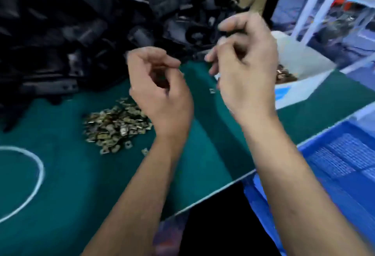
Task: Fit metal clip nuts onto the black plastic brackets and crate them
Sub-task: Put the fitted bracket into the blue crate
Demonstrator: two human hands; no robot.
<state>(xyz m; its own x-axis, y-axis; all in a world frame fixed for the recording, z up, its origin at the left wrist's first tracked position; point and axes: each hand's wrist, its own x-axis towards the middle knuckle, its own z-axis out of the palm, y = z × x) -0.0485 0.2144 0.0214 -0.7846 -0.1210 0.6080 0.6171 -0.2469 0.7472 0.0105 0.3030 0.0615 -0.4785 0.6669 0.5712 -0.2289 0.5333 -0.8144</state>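
Observation:
A big heap of black plastic brackets (81, 32) fills the far left of the green table. A loose pile of brass-coloured metal clip nuts (115, 126) lies in front of it, with single clips (212, 90) scattered nearby. My left hand (162, 93) hovers over the right edge of the clip pile with its fingers curled in and thumb meeting forefinger. Motion blur hides whether anything sits in the palm. My right hand (245, 69) is raised near the heap's right end, fingers bent. A dark shape shows between its thumb and forefinger, and I cannot tell if it is held.
A white tub (300, 91) with more clip nuts stands at the right behind my right hand. A blue plastic crate (345, 154) sits below the table's right edge. A white ring (38, 174) is marked on the green mat (60, 195) at the left. White shelving stands far right.

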